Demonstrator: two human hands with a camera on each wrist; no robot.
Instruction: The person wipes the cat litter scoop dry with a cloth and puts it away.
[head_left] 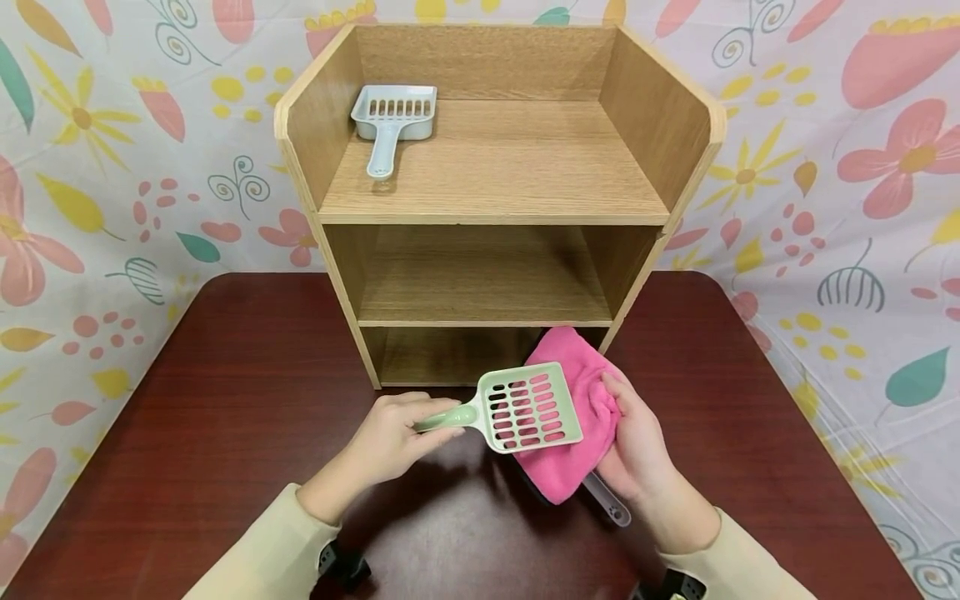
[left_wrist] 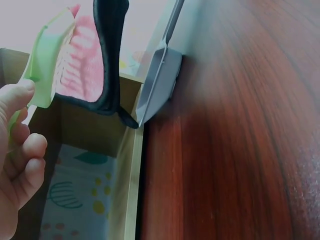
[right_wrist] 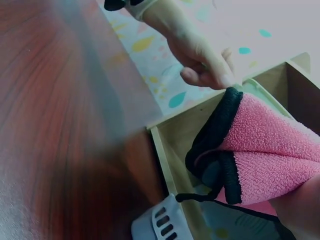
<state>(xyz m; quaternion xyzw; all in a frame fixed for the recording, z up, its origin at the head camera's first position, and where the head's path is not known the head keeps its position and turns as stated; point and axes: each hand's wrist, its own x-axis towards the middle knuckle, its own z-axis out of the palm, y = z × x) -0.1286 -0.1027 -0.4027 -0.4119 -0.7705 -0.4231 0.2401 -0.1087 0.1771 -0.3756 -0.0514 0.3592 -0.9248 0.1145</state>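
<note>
My left hand pinches the handle of a pale green slotted litter scoop, held above the table in front of the shelf. A pink cloth with a dark edge lies behind the scoop's head; pink shows through the slots. My right hand grips this cloth, bunching it at its right side. In the right wrist view, the cloth covers most of the green scoop. Below the cloth, a grey litter scoop rests on the table, its handle sticking out; the left wrist view shows its head.
A wooden shelf unit with three levels stands at the back of the dark red table. On its top level, at the left, sits a light blue litter scoop. A flower-patterned sheet hangs behind and at the sides.
</note>
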